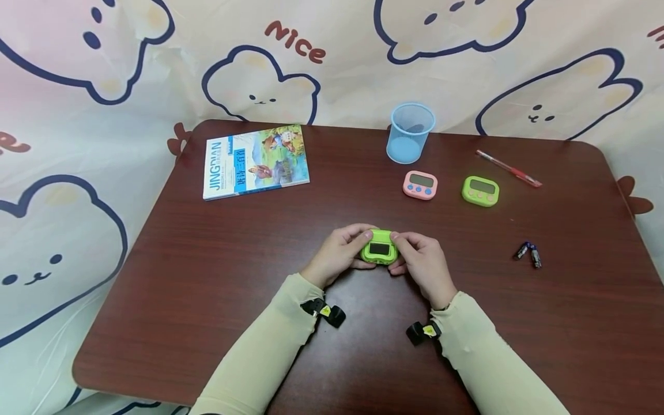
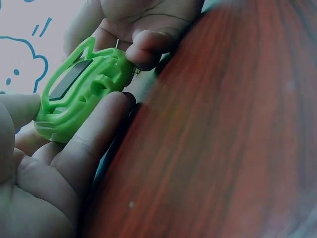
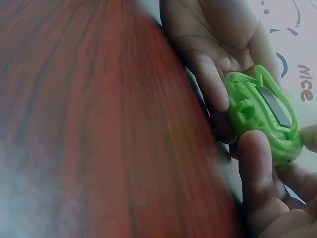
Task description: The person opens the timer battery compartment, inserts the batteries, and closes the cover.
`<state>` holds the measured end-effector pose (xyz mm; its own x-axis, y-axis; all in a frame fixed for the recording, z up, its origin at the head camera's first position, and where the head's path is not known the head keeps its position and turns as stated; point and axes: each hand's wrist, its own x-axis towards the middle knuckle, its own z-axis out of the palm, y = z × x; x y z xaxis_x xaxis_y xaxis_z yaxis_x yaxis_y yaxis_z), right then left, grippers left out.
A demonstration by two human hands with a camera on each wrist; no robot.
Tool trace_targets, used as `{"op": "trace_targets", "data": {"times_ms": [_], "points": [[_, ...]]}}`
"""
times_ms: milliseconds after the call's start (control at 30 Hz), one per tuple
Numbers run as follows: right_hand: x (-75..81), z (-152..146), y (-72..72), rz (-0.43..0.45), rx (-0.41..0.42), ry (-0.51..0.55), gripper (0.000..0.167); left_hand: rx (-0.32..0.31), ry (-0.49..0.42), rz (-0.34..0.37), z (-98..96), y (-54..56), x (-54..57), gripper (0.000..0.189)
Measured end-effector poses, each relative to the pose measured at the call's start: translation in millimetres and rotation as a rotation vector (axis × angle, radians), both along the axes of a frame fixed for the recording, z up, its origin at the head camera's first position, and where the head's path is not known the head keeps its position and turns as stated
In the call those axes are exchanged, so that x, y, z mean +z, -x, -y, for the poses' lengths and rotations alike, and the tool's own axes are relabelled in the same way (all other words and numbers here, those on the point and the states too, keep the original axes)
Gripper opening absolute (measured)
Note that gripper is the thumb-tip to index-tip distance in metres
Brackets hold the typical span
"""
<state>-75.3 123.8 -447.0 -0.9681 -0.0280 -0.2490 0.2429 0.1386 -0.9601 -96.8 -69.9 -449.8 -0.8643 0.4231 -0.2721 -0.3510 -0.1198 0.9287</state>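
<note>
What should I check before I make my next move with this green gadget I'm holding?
1. Left hand gripping the green gadget: ok.
2. Right hand gripping its other side: ok.
3. Two small batteries in sight: ok, lying loose on the table to the right of your right hand.
4. Batteries inside the gadget: cannot tell, its inside is hidden.
5. Pink gadget and second green gadget clear of your hands: ok, both lie farther back.
</note>
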Motion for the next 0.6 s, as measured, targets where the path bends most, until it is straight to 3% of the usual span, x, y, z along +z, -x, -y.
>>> {"op": "trace_targets", "data": {"times_ms": [233,600], "points": [[2.4,-0.3,1.0,0.029,-0.016,0.037,0.034,0.008,-0.003,0.003,-0.9,-0.6,0.8,0.033],[1.4,-9.9,3.2,0.034,0.094,0.174,0.037,0.042,-0.088,-0.042,3.4,-0.1,-3.1,0.038]]}}
